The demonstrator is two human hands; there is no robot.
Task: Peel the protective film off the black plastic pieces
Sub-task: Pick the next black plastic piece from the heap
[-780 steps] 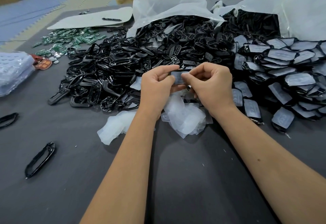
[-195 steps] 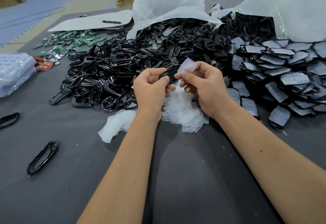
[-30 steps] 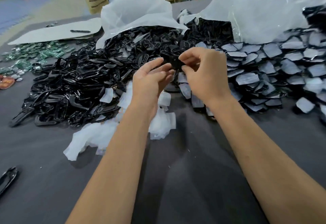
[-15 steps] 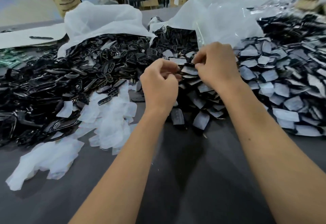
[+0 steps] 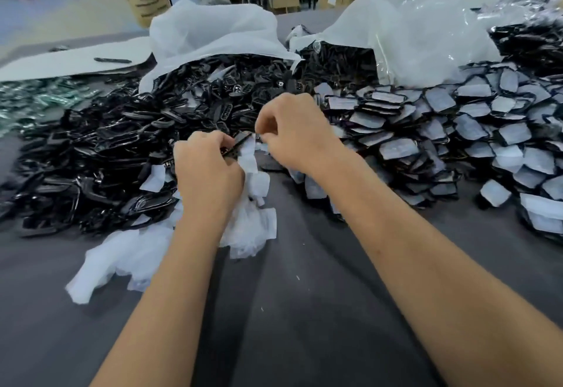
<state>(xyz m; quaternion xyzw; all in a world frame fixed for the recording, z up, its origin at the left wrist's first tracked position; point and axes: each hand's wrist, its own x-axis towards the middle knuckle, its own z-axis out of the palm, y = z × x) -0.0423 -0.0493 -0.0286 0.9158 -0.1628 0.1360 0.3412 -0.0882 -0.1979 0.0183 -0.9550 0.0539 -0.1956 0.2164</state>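
My left hand [image 5: 207,170] grips a small black plastic piece [image 5: 237,145], held edge-on between both hands. My right hand [image 5: 294,133] pinches at its right end, where a bit of pale film shows; whether the fingers hold the film or the piece itself is hard to tell. A heap of film-covered black pieces [image 5: 426,130] spreads to the right. Bare glossy black pieces [image 5: 106,149] are piled to the left. Peeled white films [image 5: 249,219] lie in a loose pile under my hands.
Two open white plastic bags [image 5: 213,33] [image 5: 411,30] spill parts at the back. Green circuit boards [image 5: 45,97] lie far left beside a white sheet with a pen [image 5: 112,60]. Grey table surface [image 5: 289,310] stretches in front of me.
The camera has swung back left and down. My hands came down from the film-covered heap toward the film pile, now holding a piece between them.
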